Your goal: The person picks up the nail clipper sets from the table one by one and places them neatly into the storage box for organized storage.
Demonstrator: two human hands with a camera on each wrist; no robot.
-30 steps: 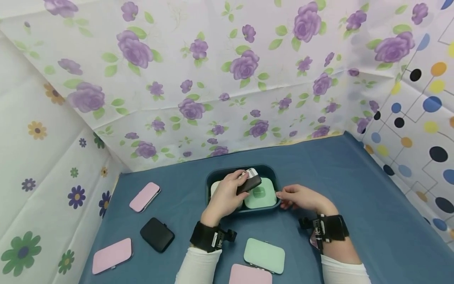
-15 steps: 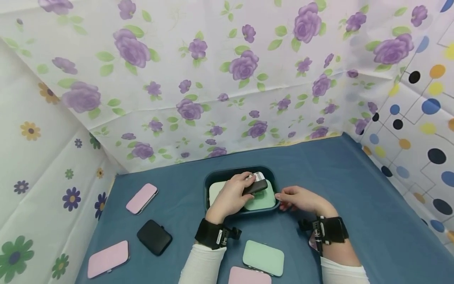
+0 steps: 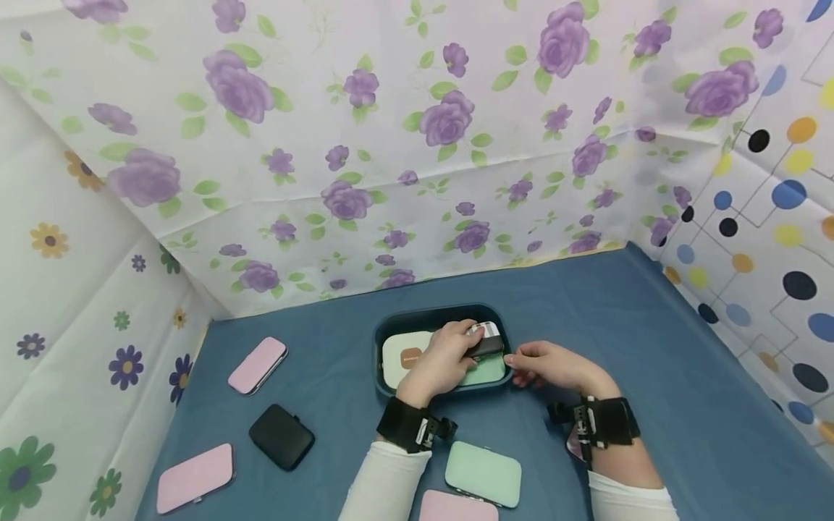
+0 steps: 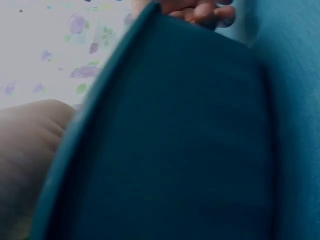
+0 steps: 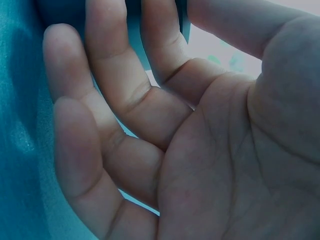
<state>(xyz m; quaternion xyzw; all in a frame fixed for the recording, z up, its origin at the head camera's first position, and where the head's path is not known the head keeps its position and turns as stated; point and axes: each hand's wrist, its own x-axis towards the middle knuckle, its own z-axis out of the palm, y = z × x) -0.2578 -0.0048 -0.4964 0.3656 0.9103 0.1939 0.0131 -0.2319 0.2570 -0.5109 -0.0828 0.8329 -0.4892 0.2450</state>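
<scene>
My left hand (image 3: 441, 365) grips a small dark case with a white patterned patch (image 3: 486, 340), at the right end of a dark blue-green bin (image 3: 381, 362). Beneath that case lies a mint green case (image 3: 487, 370), partly covered. A cream case with a brown label (image 3: 399, 354) fills the bin's left part. My right hand (image 3: 554, 365) pinches the bin's right rim between thumb and index finger. In the right wrist view, the other fingers (image 5: 75, 145) curve loosely below the rim. The bin's outer wall (image 4: 175, 125) takes up most of the left wrist view, hiding the held case.
Two pink cases (image 3: 257, 365) (image 3: 195, 477) and a black case (image 3: 281, 437) lie on the blue cloth at left. In front of the bin are a green case (image 3: 483, 474) and another pink case (image 3: 458, 506). A floral sheet (image 3: 391, 181) stands behind.
My left hand has moved right with the dark case, lowering it over the green case. The cream case's brown label has come into view. My right hand stays at the rim.
</scene>
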